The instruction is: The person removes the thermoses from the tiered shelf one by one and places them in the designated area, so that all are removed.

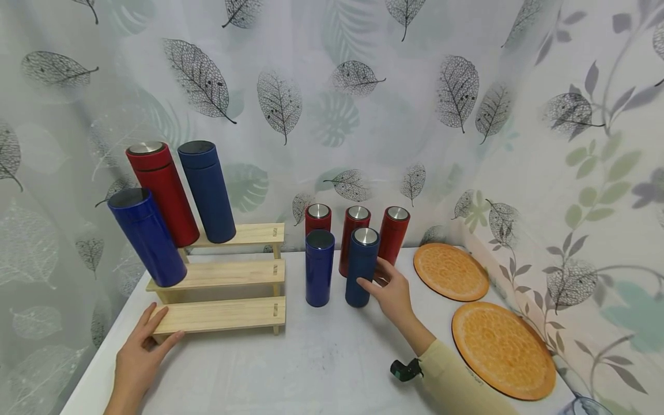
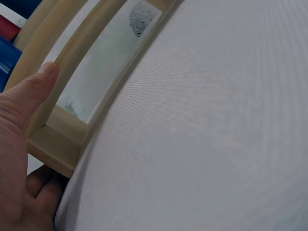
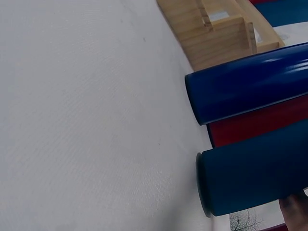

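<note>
My right hand point(image 1: 390, 293) holds a matte blue thermos flask point(image 1: 361, 271) with a silver lid, thumb at its front and fingers behind its right side. The flask is upright, its base close over the tabletop in the right wrist view. Just left of it stands a glossy blue flask point(image 1: 319, 271). My left hand point(image 1: 139, 351) grips the left end of a three-step wooden rack point(image 1: 223, 316) at its lowest step. The left wrist view shows the thumb point(image 2: 43, 83) along the step's edge and other fingers curled near the rack's end, partly hidden.
Three red flasks point(image 1: 394, 233) stand behind the blue ones. On the rack's upper steps are a red flask point(image 1: 166, 196), a matte blue flask point(image 1: 208, 193) and a glossy blue flask point(image 1: 147, 239). Two round orange mats point(image 1: 503, 350) lie at the right. A patterned curtain point(image 1: 332, 115) hangs behind.
</note>
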Motion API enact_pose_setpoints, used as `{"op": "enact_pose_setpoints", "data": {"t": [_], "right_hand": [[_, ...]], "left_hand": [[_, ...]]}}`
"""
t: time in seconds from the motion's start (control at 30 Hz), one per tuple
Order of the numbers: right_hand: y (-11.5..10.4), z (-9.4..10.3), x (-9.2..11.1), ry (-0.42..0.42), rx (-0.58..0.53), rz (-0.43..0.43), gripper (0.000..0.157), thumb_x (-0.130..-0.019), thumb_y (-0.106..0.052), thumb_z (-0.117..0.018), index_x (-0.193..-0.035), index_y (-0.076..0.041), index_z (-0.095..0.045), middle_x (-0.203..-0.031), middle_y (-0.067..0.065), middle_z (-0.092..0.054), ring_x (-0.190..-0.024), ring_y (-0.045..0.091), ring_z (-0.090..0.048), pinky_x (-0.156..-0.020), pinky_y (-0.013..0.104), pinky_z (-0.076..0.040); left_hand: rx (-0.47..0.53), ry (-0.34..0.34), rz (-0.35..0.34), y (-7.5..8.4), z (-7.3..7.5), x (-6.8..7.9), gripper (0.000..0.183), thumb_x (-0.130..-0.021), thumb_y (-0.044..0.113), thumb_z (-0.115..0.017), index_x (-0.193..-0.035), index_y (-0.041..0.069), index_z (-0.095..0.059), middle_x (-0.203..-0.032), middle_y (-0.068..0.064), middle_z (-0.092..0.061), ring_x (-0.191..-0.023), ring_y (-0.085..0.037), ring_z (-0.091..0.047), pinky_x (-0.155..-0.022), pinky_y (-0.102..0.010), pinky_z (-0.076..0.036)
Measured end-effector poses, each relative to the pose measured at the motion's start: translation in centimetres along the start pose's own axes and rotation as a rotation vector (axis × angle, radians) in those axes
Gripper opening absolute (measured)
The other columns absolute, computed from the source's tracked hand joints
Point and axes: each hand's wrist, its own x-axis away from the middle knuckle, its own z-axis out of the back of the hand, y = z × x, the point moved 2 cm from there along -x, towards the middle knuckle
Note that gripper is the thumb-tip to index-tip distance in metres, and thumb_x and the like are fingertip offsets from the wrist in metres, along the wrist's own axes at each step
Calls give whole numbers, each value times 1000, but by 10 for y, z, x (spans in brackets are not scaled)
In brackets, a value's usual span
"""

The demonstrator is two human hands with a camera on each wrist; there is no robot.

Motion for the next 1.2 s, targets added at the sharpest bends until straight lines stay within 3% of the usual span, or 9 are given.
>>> {"op": "enact_pose_setpoints", "data": {"t": [0.47, 1.2], "right_hand": [[-1, -4, -1, 9, 9, 6, 64, -93, -27, -91, -148, -9, -64, -133, 12, -73, -120, 33, -71, -104, 50, -58], [5, 1, -4, -37, -23, 6, 69, -93, -28, -91, -152, -8, -60, -138, 15, -70, -124, 37, -68, -111, 59, -52]], "left_hand": [[-19, 0, 5, 1, 1, -3, 81, -99, 35, -84, -164, 4, -46, -178, -14, -22, -154, -51, -34, -97, 7, -20], [-18, -5, 15, -2, 0, -2, 82, -100, 41, -82, -165, 6, -46, -178, -13, -22, -155, -51, -33, -94, 8, -19]]}}
